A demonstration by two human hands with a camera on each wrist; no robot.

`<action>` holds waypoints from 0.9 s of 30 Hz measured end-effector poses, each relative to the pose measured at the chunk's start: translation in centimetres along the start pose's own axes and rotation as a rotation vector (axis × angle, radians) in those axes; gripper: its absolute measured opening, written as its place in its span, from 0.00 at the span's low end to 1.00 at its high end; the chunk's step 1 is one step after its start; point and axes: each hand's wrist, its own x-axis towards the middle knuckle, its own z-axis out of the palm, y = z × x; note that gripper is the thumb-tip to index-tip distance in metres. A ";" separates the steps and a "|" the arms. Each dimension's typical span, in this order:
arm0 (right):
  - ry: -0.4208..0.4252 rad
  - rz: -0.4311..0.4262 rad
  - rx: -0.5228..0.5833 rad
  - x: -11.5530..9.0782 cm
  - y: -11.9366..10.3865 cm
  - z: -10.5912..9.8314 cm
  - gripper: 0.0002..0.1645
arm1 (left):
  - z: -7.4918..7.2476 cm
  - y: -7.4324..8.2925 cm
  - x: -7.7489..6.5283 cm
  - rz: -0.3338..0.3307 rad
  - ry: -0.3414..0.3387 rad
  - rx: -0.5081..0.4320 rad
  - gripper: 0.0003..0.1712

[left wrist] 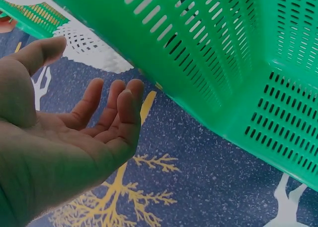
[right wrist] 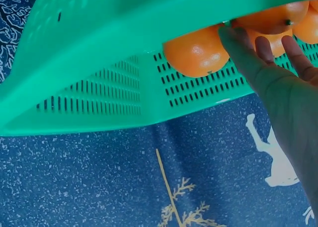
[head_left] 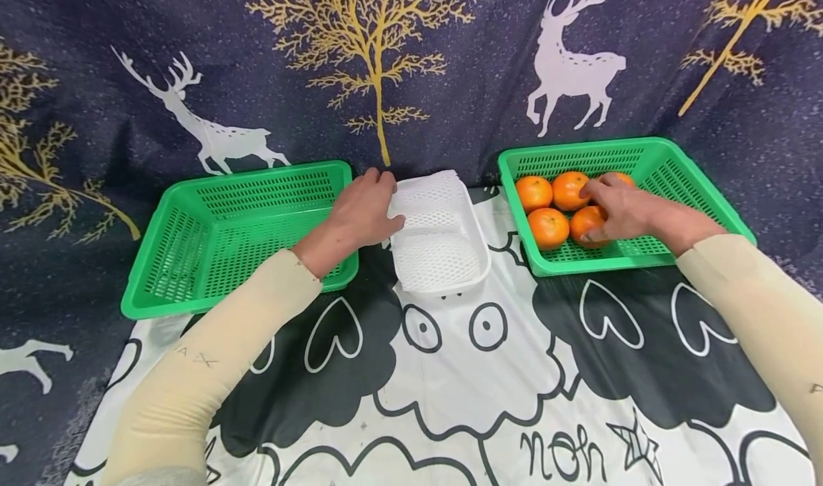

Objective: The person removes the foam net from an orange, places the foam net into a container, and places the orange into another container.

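My left hand is between the left green basket and a white tray, at the tray's left edge. In the left wrist view its fingers are loosely bent, with nothing between them and the thumb. White foam net sleeves fill the tray in a row. Over the right green basket, my right hand reaches in among several oranges. Its fingers are spread, their tips right at an orange on the near side. Part of another orange shows behind the hand.
Basket walls rise on both sides of the tray. A dark cloth with deer and trees hangs behind. Beneath everything lies a black-and-white patterned tablecloth. Inside the left basket only its slotted floor shows.
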 end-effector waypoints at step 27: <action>0.411 -0.103 0.042 -4.0 -3.6 1.1 0.18 | 0.1 -0.3 -6.8 0.030 0.231 -0.207 0.16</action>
